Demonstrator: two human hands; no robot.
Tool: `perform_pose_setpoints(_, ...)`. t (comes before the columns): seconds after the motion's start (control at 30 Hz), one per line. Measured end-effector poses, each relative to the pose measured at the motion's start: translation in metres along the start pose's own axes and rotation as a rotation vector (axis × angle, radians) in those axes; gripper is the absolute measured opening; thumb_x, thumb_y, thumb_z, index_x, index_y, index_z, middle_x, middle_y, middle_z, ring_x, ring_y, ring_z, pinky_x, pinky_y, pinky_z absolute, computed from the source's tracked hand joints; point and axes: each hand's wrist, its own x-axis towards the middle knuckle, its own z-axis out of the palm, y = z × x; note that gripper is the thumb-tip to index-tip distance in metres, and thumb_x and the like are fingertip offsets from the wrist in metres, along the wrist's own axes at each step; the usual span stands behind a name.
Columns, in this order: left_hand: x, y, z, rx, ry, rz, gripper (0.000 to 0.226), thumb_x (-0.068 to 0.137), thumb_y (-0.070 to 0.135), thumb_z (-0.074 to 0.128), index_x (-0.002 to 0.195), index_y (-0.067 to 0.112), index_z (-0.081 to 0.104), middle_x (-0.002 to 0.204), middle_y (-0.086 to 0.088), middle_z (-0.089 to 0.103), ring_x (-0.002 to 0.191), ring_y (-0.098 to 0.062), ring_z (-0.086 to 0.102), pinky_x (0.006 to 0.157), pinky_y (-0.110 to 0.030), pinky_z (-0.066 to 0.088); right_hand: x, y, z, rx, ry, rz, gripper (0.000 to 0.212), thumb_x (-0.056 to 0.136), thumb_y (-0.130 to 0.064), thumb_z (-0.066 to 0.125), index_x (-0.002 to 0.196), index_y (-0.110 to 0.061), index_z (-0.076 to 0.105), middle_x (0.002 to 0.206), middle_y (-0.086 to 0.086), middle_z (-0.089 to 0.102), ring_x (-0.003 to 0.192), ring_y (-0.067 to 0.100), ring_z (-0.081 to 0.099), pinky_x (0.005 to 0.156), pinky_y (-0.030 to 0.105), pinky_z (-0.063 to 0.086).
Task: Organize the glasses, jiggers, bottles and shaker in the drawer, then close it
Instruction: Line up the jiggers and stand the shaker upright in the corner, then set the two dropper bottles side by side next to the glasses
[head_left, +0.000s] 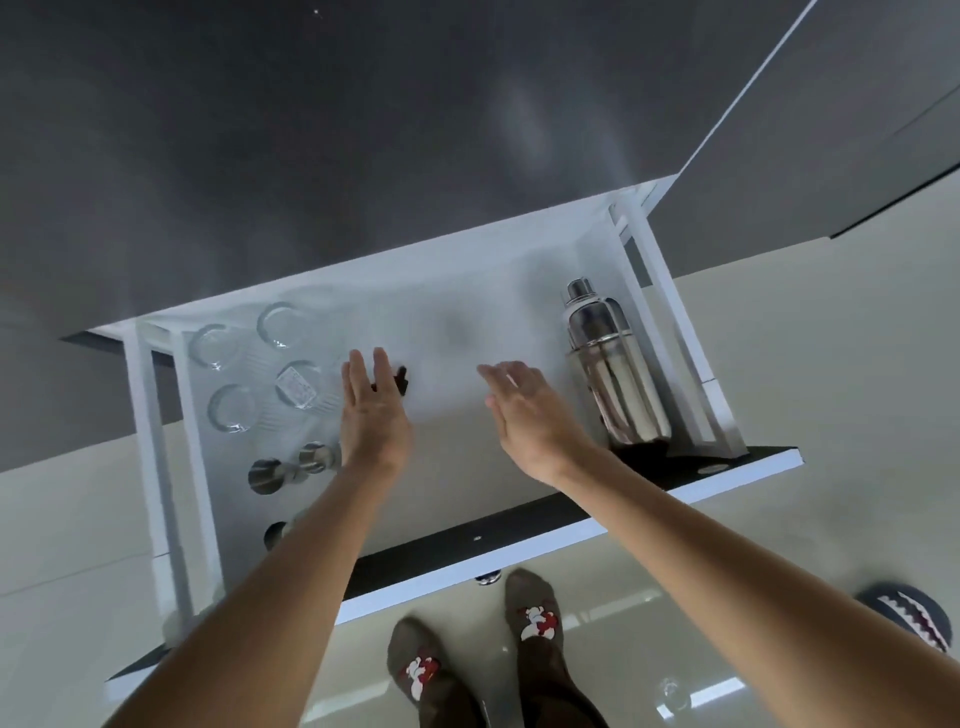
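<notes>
The white drawer (467, 291) stands pulled out below me. Several clear glasses (234, 408) sit in its far left part. In front of them lies a steel jigger (291, 465), and a second jigger (275, 535) is partly hidden by my left forearm. A steel shaker (615, 374) lies on its side along the right wall. My left hand (371, 410) hovers open over the drawer floor, beside the glasses, and covers most of a small dark object (401, 379). My right hand (530, 410) hovers open over the bare middle, left of the shaker. I see no bottles.
The drawer's dark front panel (519, 540) runs across just in front of my socked feet (530, 618). A dark countertop (311, 156) lies above the drawer. A patterned slipper (909, 618) rests on the glossy floor at the right.
</notes>
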Motion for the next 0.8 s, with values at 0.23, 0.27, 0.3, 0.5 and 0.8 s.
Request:
perform_pose_setpoints(0.23, -0.001, -0.024, -0.006, -0.039, -0.043, 0.044, 0.044, 0.088, -0.005, 0.047, 0.131, 0.005, 0.046, 0.124, -0.022, 0.05, 0.112, -0.037, 0.054, 0.094, -0.042, 0.044, 0.049, -0.045, 0.049, 0.244, -0.234, 0.113, 0.049, 0.097, -0.006, 0.037, 0.141, -0.027, 0.035, 0.114, 0.019, 0.051, 0.097, 0.037, 0.057, 0.081, 0.042, 0.05)
perform_pose_setpoints(0.27, -0.002, -0.025, -0.005, -0.037, -0.037, 0.05, 0.037, 0.089, -0.002, 0.046, 0.126, 0.005, 0.05, 0.117, -0.021, 0.054, 0.106, -0.036, 0.056, 0.09, -0.042, 0.046, 0.052, -0.047, 0.051, 0.245, -0.25, 0.102, 0.049, 0.097, -0.007, 0.038, 0.141, -0.03, 0.035, 0.114, 0.017, 0.05, 0.096, 0.036, 0.056, 0.081, 0.041, 0.05)
perform_pose_setpoints(0.3, -0.003, -0.026, -0.004, -0.039, -0.036, 0.052, 0.033, 0.091, 0.0, 0.046, 0.123, 0.006, 0.053, 0.113, -0.02, 0.056, 0.102, -0.035, 0.058, 0.087, -0.041, 0.048, 0.053, -0.047, 0.053, 0.237, -0.27, 0.089, 0.05, 0.097, -0.007, 0.039, 0.141, -0.031, 0.036, 0.114, 0.016, 0.05, 0.094, 0.034, 0.055, 0.08, 0.039, 0.049)
perform_pose_setpoints(0.5, -0.002, -0.029, 0.004, -0.034, -0.122, 0.004, 0.035, 0.087, -0.003, 0.05, 0.121, 0.007, 0.052, 0.117, -0.019, 0.048, 0.105, -0.037, 0.054, 0.085, -0.044, 0.049, 0.056, -0.036, 0.056, 0.225, -0.258, 0.104, 0.02, 0.098, -0.014, 0.041, 0.105, -0.009, 0.059, 0.098, 0.02, 0.061, 0.087, 0.036, 0.06, 0.072, 0.04, 0.048)
perform_pose_setpoints(0.8, 0.01, -0.016, -0.005, -0.256, 0.078, 0.078, 0.024, 0.084, 0.004, 0.061, 0.105, 0.0, 0.051, 0.105, -0.02, 0.056, 0.094, -0.035, 0.056, 0.081, -0.045, 0.049, 0.072, -0.043, 0.048, 0.363, 0.099, 0.033, 0.053, 0.089, -0.013, 0.058, 0.134, -0.019, 0.03, 0.111, 0.009, 0.061, 0.09, 0.028, 0.061, 0.079, 0.038, 0.052)
